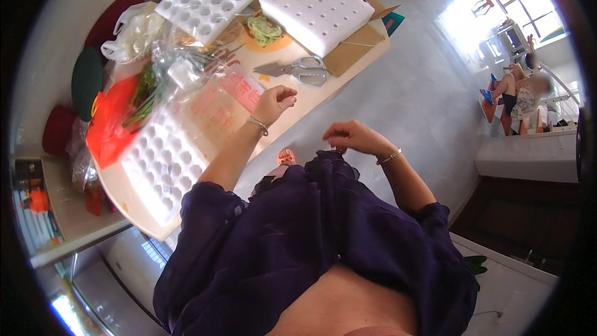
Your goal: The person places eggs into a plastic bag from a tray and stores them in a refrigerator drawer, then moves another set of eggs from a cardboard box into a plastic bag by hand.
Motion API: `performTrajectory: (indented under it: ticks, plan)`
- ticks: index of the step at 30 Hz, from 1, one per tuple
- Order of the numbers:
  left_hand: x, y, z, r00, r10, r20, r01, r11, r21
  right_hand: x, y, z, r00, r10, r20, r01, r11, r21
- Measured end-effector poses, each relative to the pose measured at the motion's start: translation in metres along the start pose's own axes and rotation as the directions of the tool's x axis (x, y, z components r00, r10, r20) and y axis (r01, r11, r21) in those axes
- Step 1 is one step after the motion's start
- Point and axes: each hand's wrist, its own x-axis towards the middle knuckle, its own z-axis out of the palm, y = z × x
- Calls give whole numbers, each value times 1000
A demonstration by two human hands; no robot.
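Note:
My left hand (276, 103) hovers over the near edge of the table, its fingers loosely curled, with nothing visible in it. Closest to it are a pair of kitchen scissors (305, 71) with grey handles and a clear plastic bag (210, 109) with red print. Away from the table, above the floor in front of my dark purple top, hangs my right hand (352, 136). Its fingers are bent and I see nothing held. Both wrists wear bracelets. Past the scissors, a light green bundle of cord or strips (263, 31) lies on the table.
White foam trays with round hollows (161, 163) lie on the table (135, 214). A white foam block with small holes (317, 9) rests on an open cardboard box (357, 49). Leafy greens (142, 95) lie by a red plastic bag (109, 126). A person (524, 98) sits far right.

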Motion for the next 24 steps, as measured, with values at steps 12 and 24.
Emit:
performTrajectory:
  ticks: [12, 24]
  plan:
    - [145, -6, 30, 888, 23, -458, -28, 1000, -5, 150, 28, -271, 539, -371, -756, 216, 928, -302]
    - [201, 2, 53, 616, -67, -785, 351, 915, 197, 237, 69, -371, 872, -226, -433, -29, 861, -507]
